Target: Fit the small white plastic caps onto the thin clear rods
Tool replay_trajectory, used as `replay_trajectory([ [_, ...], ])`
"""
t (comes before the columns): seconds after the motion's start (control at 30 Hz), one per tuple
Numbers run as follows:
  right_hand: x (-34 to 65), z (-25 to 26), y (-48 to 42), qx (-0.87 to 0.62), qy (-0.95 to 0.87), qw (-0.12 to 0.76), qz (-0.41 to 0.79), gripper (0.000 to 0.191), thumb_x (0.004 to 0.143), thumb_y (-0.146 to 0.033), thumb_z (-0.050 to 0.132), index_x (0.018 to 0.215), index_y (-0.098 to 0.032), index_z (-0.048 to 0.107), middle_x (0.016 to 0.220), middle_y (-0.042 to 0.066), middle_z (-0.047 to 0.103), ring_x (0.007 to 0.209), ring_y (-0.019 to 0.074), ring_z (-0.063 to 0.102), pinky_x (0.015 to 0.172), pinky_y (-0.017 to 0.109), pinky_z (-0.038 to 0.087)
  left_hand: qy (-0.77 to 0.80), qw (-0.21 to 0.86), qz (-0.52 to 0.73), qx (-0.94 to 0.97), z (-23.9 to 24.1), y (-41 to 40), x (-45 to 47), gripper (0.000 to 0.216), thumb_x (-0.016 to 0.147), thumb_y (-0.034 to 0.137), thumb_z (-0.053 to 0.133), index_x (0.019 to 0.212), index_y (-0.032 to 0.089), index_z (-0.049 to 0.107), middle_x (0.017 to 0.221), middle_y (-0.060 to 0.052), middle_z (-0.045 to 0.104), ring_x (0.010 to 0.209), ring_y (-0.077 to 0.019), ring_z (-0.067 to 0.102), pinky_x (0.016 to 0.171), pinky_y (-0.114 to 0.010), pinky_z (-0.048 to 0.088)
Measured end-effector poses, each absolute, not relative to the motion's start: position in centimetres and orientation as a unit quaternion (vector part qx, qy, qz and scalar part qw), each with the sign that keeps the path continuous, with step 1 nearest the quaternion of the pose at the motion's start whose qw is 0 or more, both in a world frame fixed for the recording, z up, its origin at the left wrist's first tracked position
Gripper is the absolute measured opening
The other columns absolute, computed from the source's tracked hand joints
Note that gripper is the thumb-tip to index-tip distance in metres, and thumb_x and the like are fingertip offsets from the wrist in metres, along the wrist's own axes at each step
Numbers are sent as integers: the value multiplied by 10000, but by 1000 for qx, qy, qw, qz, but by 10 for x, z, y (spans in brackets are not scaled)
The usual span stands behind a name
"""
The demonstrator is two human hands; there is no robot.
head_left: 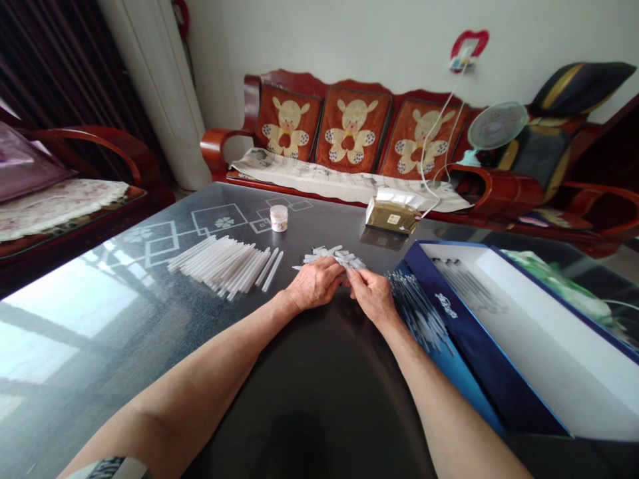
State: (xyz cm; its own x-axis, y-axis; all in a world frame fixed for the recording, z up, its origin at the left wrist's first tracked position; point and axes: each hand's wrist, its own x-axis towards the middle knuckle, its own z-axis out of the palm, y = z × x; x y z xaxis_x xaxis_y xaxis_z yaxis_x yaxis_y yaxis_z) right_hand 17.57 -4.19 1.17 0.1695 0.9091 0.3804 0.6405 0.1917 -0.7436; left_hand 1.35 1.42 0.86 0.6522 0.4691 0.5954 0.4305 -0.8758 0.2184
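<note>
My left hand [315,282] and my right hand [372,293] meet over the middle of the dark table, fingers closed and thumbs drawn in. What is pinched between them is too small and hidden to make out. Just beyond my fingertips lies a loose pile of short white, cap-like pieces [335,254], partly covered by my hands. Left of my left hand, slim white tubes like pen barrels [219,263] lie side by side in a row. Beside my right wrist, thin dark-and-clear sticks resembling pen refills [419,309] rest in a bunch on a blue surface.
A large blue box [499,346] with a white inside stands at the right, more thin sticks [466,283] inside it. Toward the table's [150,319] far side are a small round tub [279,218] and a gold tissue box [392,215]. A wooden sofa [219,150] stands behind.
</note>
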Motion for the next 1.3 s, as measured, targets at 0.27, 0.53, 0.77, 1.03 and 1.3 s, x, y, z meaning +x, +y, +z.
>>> replay_trajectory([
  [0.27, 174, 12, -42, -631, -618, 452, 126, 450, 917, -497, 407, 630, -238, 638, 499, 26, 616, 514, 192, 597, 546, 305, 447, 248, 26, 339, 907, 7, 15, 13, 195, 935, 229, 411, 982, 159, 586, 918, -82, 623, 882, -195, 609, 792, -319, 513],
  [0.53, 174, 11, -43, -624, -639, 439, 98, 409, 896, -448, 441, 609, -225, 628, 496, 18, 602, 515, 178, 574, 532, 286, 419, 243, 29, 335, 910, 8, 15, 14, 209, 939, 229, 402, 974, 151, 593, 920, -88, 626, 888, -194, 607, 812, -318, 505],
  [0.77, 173, 13, -42, -637, -606, 463, 112, 392, 868, -499, 488, 700, -199, 676, 513, 10, 603, 522, 171, 574, 550, 274, 421, 234, -35, 413, 879, 11, 16, 13, 242, 923, 274, 462, 1080, 155, 602, 1092, -117, 632, 1017, -231, 574, 905, -386, 456],
  [1.03, 172, 21, -45, -603, -531, 566, 183, 397, 865, -515, 499, 828, -162, 677, 647, 24, 664, 545, 142, 576, 542, 245, 436, 422, 244, 526, 696, 18, 16, 16, 404, 901, 496, 493, 753, 161, 662, 648, -17, 616, 607, -124, 578, 607, -231, 443],
  [1.3, 159, 15, -47, -506, -702, 471, 169, 145, 820, -322, 596, 822, -199, 673, 812, 35, 677, 690, 157, 607, 644, 266, 470, 339, 583, 573, 466, 24, 25, 20, 379, 753, 441, 637, 996, 151, 609, 775, -25, 665, 609, -121, 612, 548, -218, 479],
])
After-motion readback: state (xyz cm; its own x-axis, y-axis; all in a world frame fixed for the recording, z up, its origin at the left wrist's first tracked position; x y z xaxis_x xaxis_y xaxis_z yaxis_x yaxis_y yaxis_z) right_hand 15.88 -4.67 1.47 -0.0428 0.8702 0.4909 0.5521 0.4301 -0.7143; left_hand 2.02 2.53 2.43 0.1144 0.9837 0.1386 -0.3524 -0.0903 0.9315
